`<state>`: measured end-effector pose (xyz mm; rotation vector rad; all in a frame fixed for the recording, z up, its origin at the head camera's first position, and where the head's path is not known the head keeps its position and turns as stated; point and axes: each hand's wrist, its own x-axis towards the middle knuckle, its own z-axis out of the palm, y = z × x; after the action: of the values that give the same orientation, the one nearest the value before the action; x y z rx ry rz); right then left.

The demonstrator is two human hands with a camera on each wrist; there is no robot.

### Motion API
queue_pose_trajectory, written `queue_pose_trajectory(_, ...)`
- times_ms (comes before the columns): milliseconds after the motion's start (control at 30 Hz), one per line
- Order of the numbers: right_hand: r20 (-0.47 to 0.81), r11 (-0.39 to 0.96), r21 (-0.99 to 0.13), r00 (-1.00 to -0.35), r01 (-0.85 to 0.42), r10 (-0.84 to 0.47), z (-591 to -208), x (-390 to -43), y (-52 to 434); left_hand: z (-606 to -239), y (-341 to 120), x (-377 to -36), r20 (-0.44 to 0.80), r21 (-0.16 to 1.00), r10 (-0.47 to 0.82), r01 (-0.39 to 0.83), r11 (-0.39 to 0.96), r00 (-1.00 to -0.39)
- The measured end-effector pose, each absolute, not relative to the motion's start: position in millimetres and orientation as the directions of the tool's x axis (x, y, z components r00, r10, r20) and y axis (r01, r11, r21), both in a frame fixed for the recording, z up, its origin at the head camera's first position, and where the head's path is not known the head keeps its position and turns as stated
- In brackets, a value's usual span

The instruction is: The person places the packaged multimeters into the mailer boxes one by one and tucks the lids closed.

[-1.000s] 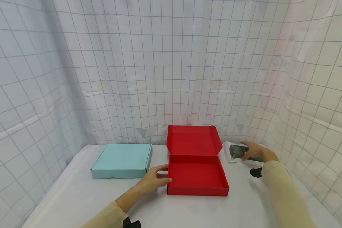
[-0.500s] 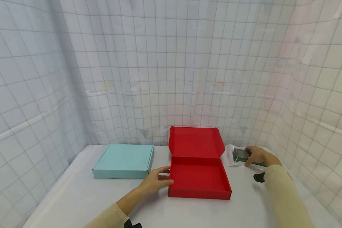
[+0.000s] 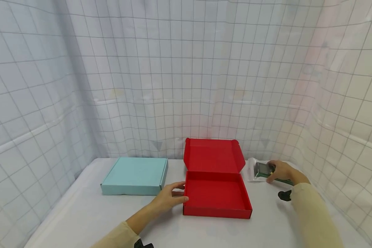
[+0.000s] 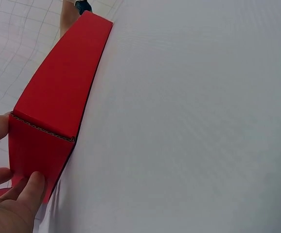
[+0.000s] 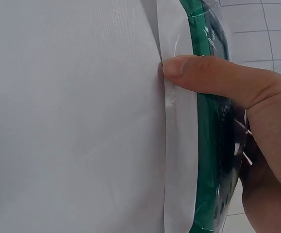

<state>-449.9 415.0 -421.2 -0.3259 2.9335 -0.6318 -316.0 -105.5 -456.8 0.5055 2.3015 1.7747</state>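
My left hand (image 3: pixel 168 198) is at the left wall of an open red cardboard box (image 3: pixel 217 212). In the left wrist view, thumb and fingers (image 4: pixel 32 190) hold that wall near its front corner, some at the rim and others against the outside. At the right, my right hand (image 3: pixel 281 171) grips a clear plastic packet (image 3: pixel 252 172) with a dark, green-edged item (image 3: pixel 261 169) inside. In the right wrist view, my thumb presses the packet's white margin (image 5: pixel 180 145) beside the green band (image 5: pixel 206 160); the other fingers are mostly hidden behind it. What the item is, I cannot tell.
A closed light-blue flat box (image 3: pixel 134 175) lies left of the red one. The red lid (image 3: pixel 213 155) leans back behind its tray. White gridded curtains (image 3: pixel 186 69) enclose the white-covered table (image 3: pixel 204 232) at the back and both sides.
My right hand has closed from hovering over the packet to gripping it, and the packet's near edge looks slightly shifted. The left hand stays at the red box. The head view has moved slightly.
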Motion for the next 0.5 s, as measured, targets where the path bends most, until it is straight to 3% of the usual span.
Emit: queue_pose_trajectory(500, -0.014, 0.883, -0.403, -0.963, -0.241, -0.269, -409.5, -441.4, 416.4, -455.5, -106.6, -313.0, 0.058, 0.963, 0.383, 0.153, 0.223, -0.922)
